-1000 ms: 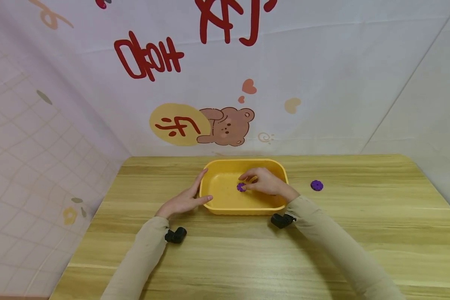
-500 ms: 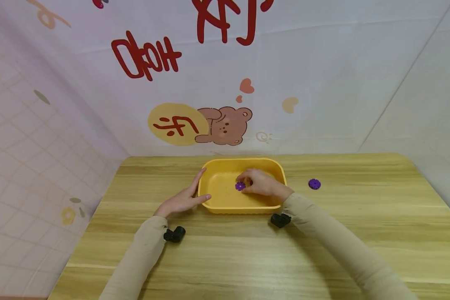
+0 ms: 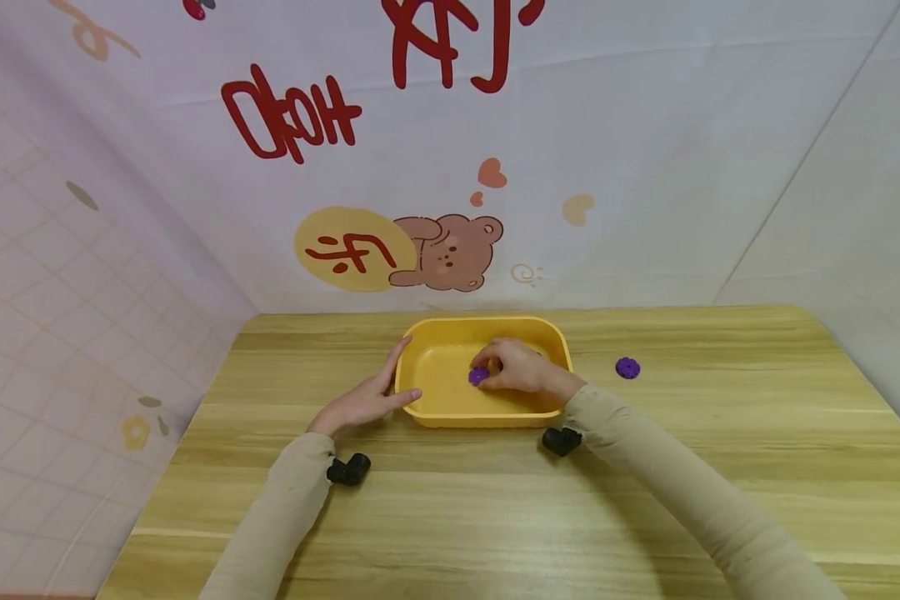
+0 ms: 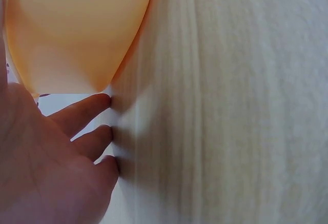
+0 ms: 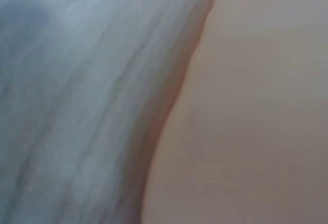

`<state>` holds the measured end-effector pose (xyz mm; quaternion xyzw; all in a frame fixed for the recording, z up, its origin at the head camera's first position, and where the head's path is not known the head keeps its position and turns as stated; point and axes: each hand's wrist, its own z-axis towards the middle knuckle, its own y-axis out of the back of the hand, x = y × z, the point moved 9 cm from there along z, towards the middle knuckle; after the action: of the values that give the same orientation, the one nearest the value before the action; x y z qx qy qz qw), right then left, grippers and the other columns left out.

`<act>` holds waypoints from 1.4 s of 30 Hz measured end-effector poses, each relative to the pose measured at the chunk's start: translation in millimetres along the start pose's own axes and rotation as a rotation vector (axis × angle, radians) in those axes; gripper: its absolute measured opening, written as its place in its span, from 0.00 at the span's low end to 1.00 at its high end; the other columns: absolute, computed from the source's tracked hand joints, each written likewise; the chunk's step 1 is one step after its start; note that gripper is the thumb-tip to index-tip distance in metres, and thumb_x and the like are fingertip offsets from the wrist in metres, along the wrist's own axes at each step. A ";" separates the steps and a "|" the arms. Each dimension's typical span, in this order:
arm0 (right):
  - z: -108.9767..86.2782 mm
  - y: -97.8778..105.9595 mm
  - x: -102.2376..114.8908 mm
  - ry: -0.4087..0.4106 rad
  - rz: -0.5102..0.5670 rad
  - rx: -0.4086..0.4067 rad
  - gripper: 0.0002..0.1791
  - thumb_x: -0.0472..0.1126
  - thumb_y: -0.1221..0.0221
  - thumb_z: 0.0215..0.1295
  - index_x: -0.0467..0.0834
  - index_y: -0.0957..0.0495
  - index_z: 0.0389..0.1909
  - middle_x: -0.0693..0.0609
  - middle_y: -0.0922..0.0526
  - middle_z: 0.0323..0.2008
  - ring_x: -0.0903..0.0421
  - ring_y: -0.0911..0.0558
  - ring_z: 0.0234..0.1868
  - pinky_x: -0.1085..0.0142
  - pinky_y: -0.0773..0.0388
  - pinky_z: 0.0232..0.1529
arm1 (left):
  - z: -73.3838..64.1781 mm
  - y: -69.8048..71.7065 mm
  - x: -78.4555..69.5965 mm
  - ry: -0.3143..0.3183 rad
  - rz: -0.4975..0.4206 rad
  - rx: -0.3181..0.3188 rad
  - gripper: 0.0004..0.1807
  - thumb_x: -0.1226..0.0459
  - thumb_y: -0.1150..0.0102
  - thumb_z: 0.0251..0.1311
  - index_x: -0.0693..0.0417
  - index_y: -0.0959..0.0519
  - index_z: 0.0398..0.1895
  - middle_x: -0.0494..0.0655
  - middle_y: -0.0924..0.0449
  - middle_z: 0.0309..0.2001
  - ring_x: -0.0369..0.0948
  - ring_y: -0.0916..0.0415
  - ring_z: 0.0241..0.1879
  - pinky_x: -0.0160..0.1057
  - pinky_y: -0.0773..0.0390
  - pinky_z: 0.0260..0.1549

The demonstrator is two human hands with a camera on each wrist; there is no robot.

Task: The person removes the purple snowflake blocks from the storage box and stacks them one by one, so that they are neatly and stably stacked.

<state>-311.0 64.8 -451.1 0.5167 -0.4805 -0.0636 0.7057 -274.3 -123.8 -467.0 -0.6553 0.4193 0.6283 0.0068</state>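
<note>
A yellow plastic basin (image 3: 435,419) stands on the wooden table. My left hand (image 3: 360,403) lies spread against its left end, thumb on the near rim and one finger along the outer side. In the left wrist view, several fingertips (image 4: 105,131) of that hand touch the tabletop beside the basin wall (image 4: 66,34). Inside the basin, my right hand (image 3: 521,367) pinches a purple snowflake disc (image 3: 478,377) between thumb and fingers, low over the floor. The right wrist view is filled by the blurred basin wall (image 5: 241,121); the hand is outside it.
A second purple snowflake disc (image 3: 627,367) lies on the table (image 3: 450,517) to the right of the basin. Behind the table hangs a white printed cloth (image 3: 637,167) with a bear on it. Black wrist cameras (image 3: 351,469) sit at both cuffs.
My right fingers have closed in slightly around the disc, which has tilted and shifted a little within them. The left hand and basin hold their places; the head view has drifted slightly.
</note>
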 end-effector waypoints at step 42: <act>-43.9 55.3 15.4 0.085 0.386 -0.272 0.18 0.29 0.30 0.51 0.31 0.19 0.45 0.41 0.18 0.41 0.44 0.20 0.39 0.54 0.21 0.37 | -1.0 0.5 -1.0 -0.021 0.029 -0.008 0.49 0.48 0.45 0.67 0.27 0.72 0.75 0.48 0.71 0.77 0.53 0.57 0.72 0.56 0.51 0.66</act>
<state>-292.6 110.4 -398.1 0.3179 -0.5272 0.0302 0.7875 -273.7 -124.1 -465.7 -0.6423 0.4263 0.6369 -0.0004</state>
